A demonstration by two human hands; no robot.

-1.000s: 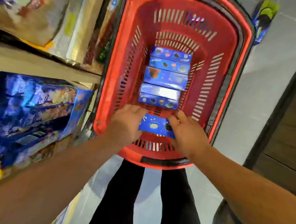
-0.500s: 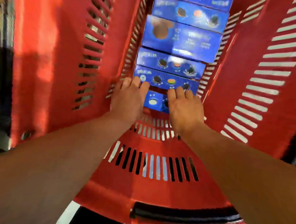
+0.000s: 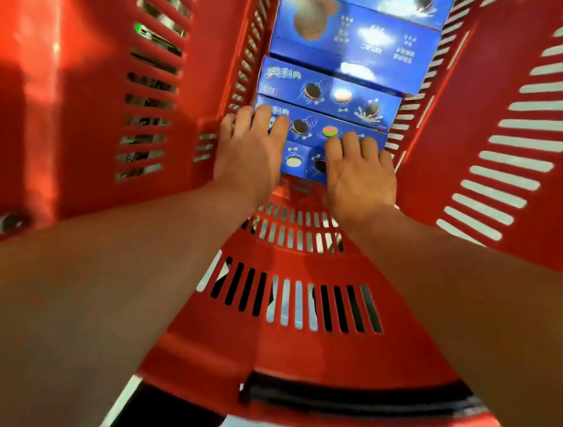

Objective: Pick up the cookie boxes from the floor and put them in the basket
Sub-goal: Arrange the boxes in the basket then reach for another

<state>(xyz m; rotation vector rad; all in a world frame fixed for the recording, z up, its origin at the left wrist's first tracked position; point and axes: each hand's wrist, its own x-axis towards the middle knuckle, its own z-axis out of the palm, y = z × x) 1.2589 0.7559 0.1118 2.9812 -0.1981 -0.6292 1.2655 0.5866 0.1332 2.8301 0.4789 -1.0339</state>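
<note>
While both hands reach deep into the red basket [image 3: 295, 345], the step in hand seems to be the setting down of the nearest cookie box [image 3: 304, 162]; the left hand [image 3: 248, 151] and the right hand [image 3: 360, 171] lie on its two ends, fingers straight and close together, the tips reaching onto the next box [image 3: 316, 127]; more blue boxes [image 3: 329, 90] lie in a row beyond it; next, I judge, both hands must lift away and go back to the floor, if any box remains there.
</note>
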